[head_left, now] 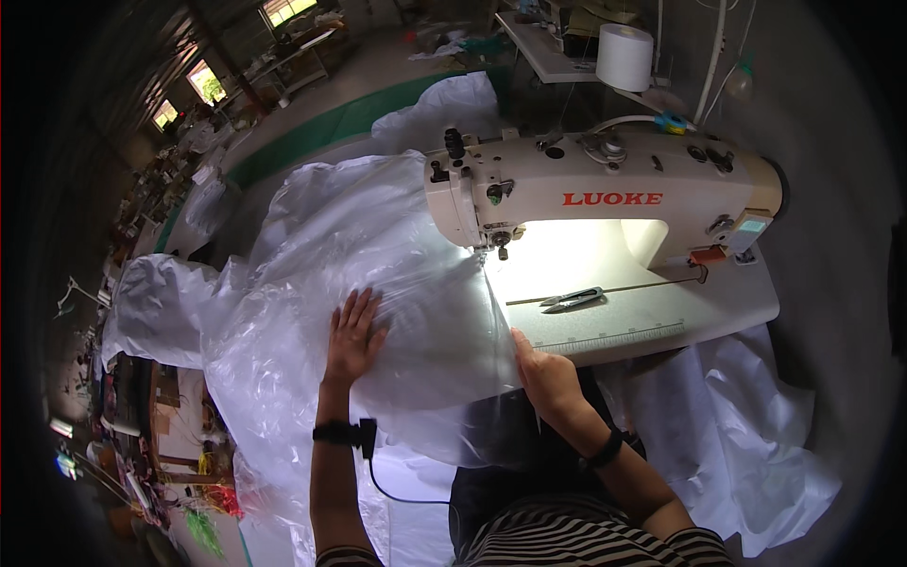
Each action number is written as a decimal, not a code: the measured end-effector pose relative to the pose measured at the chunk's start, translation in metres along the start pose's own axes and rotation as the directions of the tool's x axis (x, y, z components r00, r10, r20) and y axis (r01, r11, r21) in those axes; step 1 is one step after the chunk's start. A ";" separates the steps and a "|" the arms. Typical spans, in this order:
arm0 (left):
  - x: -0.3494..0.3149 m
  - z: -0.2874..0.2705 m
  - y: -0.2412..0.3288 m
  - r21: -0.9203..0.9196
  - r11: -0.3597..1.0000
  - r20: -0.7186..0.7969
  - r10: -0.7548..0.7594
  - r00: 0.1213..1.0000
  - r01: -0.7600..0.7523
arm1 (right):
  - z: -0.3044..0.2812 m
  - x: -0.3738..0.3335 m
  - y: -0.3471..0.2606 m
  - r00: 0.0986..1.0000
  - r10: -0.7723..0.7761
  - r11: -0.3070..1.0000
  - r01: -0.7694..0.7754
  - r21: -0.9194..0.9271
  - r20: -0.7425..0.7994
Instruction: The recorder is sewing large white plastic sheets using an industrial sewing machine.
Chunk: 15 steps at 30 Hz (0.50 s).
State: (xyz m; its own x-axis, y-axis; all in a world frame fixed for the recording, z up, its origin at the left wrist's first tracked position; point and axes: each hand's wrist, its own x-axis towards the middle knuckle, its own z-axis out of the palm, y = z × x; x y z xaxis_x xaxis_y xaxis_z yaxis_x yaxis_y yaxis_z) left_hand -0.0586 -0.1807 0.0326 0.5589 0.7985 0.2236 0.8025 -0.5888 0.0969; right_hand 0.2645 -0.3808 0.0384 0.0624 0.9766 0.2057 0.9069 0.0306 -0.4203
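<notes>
A large sheet of white, translucent plastic-like fabric spreads over the bed of a sewing machine and drapes toward my lap. My left hand lies flat on the sheet with its fingers spread, left of the needle area. At the sheet's right edge, near the front of the machine bed, my right hand is closed, pinching that edge between thumb and fingers. The edge runs from there up to the presser foot, where the lamp lights it. A pair of thread snips rests on the bed.
A ruler scale runs along the bed's front. More white sheeting hangs at the right, below the machine. A white thread cone stands behind the machine. Cluttered shelves and loose materials line the left. A black cable trails from my left wrist.
</notes>
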 end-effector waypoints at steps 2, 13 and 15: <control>0.016 -0.007 -0.002 -0.009 1.000 0.051 0.022 0.998 -0.022 | -0.001 -0.001 -0.003 1.000 0.003 0.997 -0.002 0.083 -0.013; -0.035 -0.008 0.146 -0.120 0.966 0.042 0.236 0.971 -0.230 | -0.017 -0.011 0.003 0.995 0.040 0.973 -0.059 0.224 0.092; -0.035 -0.013 0.138 -0.114 0.963 0.054 0.252 0.966 -0.245 | -0.026 -0.012 -0.001 0.996 0.067 0.988 -0.074 0.135 0.058</control>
State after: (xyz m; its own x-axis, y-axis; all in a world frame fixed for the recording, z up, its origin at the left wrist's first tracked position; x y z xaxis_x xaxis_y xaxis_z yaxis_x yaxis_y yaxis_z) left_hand 0.0299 -0.2915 0.0503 0.7536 0.6297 0.1886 0.6118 -0.7768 0.1492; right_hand 0.2740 -0.3977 0.0590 0.0986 0.9872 0.1251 0.8349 -0.0137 -0.5503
